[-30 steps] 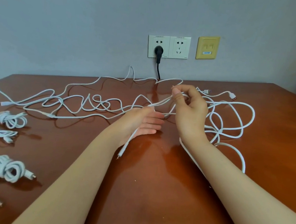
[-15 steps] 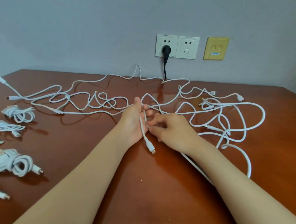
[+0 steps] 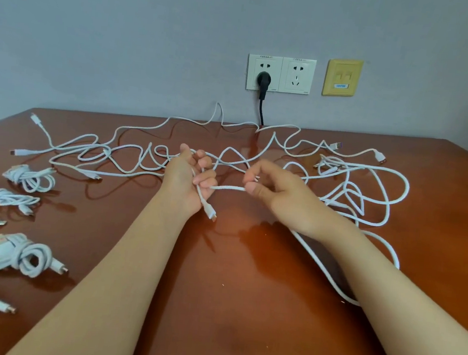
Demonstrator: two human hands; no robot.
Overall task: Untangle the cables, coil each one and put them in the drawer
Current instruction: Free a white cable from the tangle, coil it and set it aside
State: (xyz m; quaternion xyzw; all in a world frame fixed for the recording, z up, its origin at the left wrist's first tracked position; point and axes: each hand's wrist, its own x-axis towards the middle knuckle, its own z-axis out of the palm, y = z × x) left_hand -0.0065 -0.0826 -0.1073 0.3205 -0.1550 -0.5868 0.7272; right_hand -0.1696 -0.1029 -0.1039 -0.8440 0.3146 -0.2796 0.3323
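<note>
Nearest on the left edge of the glossy reddish-brown wooden table (image 3: 243, 307) lie the coiled cables (image 3: 16, 255), five white bundles in a column. The thickest is wound into round loops with a flat plug poking out. Both bare forearms reach forward over the table. Half a second ago the two hands were huddled together with fingers almost touching; now the right hand (image 3: 277, 193) has drawn off to the right, and a short straight stretch of the white cable (image 3: 227, 188) spans the gap between them. The left hand (image 3: 186, 181) is clenched round that cable. Its fingers are curled in towards the palm, and the connector end (image 3: 211, 213) sticks out below the heel of the hand, tilted down towards the table. The right hand pinches the other end of the stretch between thumb and fingertips, its remaining fingers loosely bent. The cable looks matt, faintly ribbed and round in section. A thick white line curves along the table beside the right forearm. Beyond the hands the tangle (image 3: 349, 185) of thin and thick white leads sprawls in loose loops across the table, reflected in its polish. Behind, on the grey wall, sit a white double socket (image 3: 294, 75) holding a black plug (image 3: 264, 80), and a yellow plate (image 3: 342, 77).
</note>
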